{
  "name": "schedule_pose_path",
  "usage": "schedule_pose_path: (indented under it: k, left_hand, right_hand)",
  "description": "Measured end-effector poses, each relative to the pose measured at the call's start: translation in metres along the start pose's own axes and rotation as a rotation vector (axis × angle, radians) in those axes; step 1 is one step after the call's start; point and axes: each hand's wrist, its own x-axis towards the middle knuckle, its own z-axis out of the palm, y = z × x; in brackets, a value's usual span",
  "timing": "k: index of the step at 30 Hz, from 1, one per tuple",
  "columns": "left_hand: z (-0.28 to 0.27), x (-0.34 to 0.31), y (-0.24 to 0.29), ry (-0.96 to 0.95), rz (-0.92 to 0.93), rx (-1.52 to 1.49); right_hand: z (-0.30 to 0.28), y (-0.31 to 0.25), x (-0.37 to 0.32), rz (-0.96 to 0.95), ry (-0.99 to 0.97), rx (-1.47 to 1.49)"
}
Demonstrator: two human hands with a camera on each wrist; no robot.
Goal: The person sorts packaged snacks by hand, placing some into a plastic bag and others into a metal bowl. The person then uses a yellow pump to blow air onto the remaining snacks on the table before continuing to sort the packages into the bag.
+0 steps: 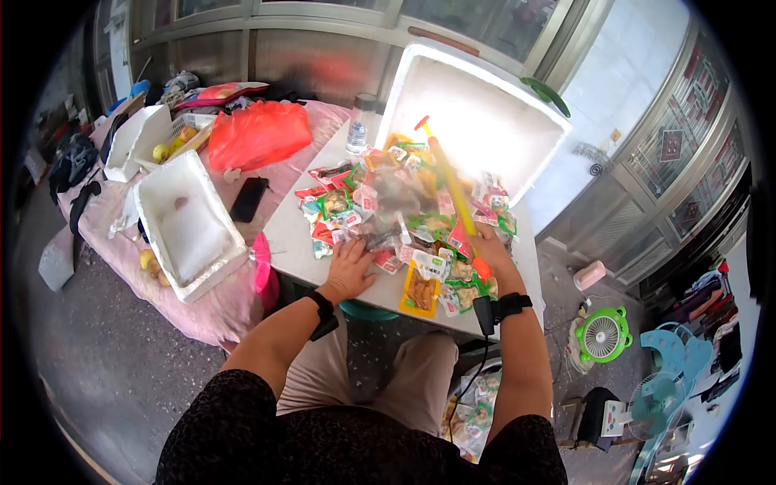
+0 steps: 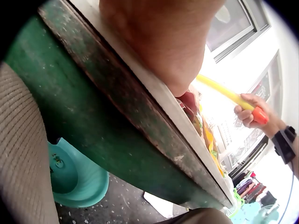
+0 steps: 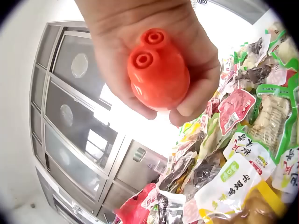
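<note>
A pale table (image 1: 287,244) stands beside a pink-covered bed (image 1: 109,238), with a big white foam box (image 1: 485,89) and a bottle (image 1: 361,125) behind a heap of snack packets (image 1: 335,204) that fills the way between. The left hand (image 1: 347,271) rests at the near edge, fingers spread, by the packets. The right hand (image 1: 491,255) grips a yellow stick (image 1: 454,190), its red end (image 3: 161,77) protruding from the curled fingers, its shaft slanting above the heap.

Yellow stick (image 1: 453,186) above heaped packets (image 1: 420,220)
</note>
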Motion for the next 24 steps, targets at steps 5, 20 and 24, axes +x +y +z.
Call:
schedule_pose_path:
  k: [5,20,24]
  left_hand:
    - [-0.001,0.001,0.000,0.025,0.009,0.007]
    - [-0.008,0.004,0.006,-0.018,-0.004,-0.004]
    - [-0.005,0.004,0.005,-0.022,-0.003,0.020]
  right_hand:
    - [0.008,0.013,-0.002,0.045,-0.053,-0.107]
    - [0.014,0.053,-0.251,0.178,-0.015,-0.171]
    - [0.025,0.064,-0.285,0.147,-0.001,0.148]
